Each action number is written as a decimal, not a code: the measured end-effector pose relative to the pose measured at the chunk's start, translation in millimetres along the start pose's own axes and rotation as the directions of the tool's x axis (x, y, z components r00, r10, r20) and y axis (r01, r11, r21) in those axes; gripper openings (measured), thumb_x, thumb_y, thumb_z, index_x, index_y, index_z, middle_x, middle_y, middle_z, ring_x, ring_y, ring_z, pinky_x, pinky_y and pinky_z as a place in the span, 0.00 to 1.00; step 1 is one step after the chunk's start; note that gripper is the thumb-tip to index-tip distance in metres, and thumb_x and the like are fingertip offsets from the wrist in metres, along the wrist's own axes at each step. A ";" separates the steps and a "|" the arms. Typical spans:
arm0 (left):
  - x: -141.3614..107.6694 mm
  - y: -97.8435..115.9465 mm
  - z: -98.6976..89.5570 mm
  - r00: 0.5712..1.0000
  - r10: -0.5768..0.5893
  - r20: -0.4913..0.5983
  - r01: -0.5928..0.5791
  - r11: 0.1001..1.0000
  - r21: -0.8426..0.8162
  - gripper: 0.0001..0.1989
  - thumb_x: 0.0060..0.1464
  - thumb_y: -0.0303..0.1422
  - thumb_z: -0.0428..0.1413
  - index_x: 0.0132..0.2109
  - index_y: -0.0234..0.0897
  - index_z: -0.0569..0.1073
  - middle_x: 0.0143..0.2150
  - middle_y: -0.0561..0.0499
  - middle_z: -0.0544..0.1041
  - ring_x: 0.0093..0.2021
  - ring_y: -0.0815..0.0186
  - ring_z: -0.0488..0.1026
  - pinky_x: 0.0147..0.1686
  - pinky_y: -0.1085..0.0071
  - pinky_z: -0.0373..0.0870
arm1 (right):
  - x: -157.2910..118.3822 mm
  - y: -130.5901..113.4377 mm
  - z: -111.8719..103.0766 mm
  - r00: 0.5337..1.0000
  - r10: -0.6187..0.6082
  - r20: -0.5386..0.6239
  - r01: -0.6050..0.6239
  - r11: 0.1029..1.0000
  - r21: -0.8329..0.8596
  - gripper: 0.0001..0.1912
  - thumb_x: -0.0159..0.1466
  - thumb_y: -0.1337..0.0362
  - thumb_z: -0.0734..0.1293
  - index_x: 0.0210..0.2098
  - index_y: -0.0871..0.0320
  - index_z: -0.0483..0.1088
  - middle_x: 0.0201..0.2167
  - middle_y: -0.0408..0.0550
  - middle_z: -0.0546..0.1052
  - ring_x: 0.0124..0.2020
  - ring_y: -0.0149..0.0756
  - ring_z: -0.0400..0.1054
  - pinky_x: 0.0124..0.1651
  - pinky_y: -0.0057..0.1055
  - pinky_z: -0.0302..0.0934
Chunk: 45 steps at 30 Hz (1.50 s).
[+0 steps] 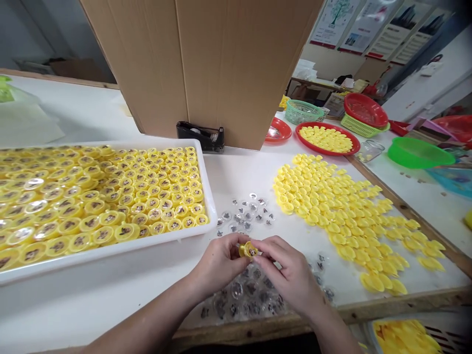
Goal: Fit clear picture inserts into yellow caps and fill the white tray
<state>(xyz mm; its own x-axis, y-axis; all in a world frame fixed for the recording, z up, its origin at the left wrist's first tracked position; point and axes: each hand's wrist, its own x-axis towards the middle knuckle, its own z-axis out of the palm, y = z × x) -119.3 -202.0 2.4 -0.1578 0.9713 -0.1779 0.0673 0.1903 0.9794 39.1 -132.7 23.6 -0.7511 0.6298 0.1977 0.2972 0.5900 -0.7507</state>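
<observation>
Left hand (217, 263) and right hand (289, 273) meet just above the desk (73, 314), fingers curled, neither spread. Together they pinch one small yellow cap (248, 250) at the fingertips, its clear dome and brown print tilted up toward the camera, part of it hidden by the right fingers (263, 250). Work in hand: both hands on this single cap. Forearms enter from the lower edge, left from the lower left, right from the lower right, wrists angled inward, elbows out of view.

Directly under the hands, a heap of clear plastic domes (241, 295) with dark prints inside. Just ahead of the hands, a looser scatter of similar domes (245, 214). Left of the hands, a white plastic tray (110, 251) packed with yellow caps in close rows. Right of the hands, a wide spread of yellow petal-shaped pieces (342, 221). Farther ahead and right, a red plate (297, 137) heaped with yellow pieces, a glass jar (370, 150), a green basin (418, 152). Straight ahead, a cardboard box (221, 64) on end, black tape dispenser (201, 137) at its foot
</observation>
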 end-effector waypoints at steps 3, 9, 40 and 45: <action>-3.4 1.7 1.1 0.998 0.058 0.022 -0.058 0.998 0.009 0.16 0.47 0.24 0.55 0.44 0.38 0.76 0.28 0.55 0.75 0.26 0.71 0.66 0.27 0.76 0.61 | -4.2 -4.5 -0.2 0.996 -0.083 -0.045 0.074 0.983 -0.168 0.12 0.62 0.68 0.65 0.45 0.56 0.71 0.32 0.47 0.72 0.30 0.33 0.69 0.33 0.29 0.65; -6.2 5.2 1.9 0.971 0.090 0.223 -0.010 0.942 -0.337 0.16 0.52 0.27 0.56 0.49 0.38 0.74 0.42 0.49 0.78 0.43 0.63 0.72 0.43 0.69 0.66 | -11.7 -8.5 -6.4 0.992 -0.118 -0.054 0.103 0.968 -0.229 0.13 0.61 0.72 0.65 0.46 0.58 0.69 0.33 0.48 0.73 0.32 0.33 0.70 0.36 0.28 0.66; -4.1 -10.9 10.7 0.957 -0.066 0.284 0.240 0.730 -0.639 0.19 0.50 0.39 0.61 0.44 0.32 0.67 0.31 0.50 0.74 0.29 0.69 0.73 0.29 0.73 0.67 | -5.9 -18.0 -13.7 1.000 -0.015 0.017 0.019 0.959 -0.284 0.09 0.63 0.69 0.62 0.41 0.53 0.70 0.34 0.47 0.73 0.32 0.35 0.70 0.34 0.31 0.65; -3.7 -14.3 13.4 0.969 -0.033 0.247 0.199 0.697 -0.689 0.19 0.48 0.37 0.63 0.44 0.34 0.68 0.35 0.50 0.74 0.31 0.71 0.72 0.31 0.74 0.69 | -12.3 -22.0 -2.0 0.995 -0.078 -0.055 0.047 0.902 -0.428 0.09 0.64 0.66 0.61 0.43 0.53 0.69 0.34 0.50 0.73 0.34 0.39 0.70 0.36 0.34 0.66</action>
<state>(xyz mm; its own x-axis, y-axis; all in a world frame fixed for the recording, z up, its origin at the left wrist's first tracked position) -106.5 -206.3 -12.2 0.0878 0.9696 -0.2284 -0.6634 0.2280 0.7127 43.0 -152.5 39.0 -0.7382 0.6089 0.2903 0.4855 0.7784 -0.3981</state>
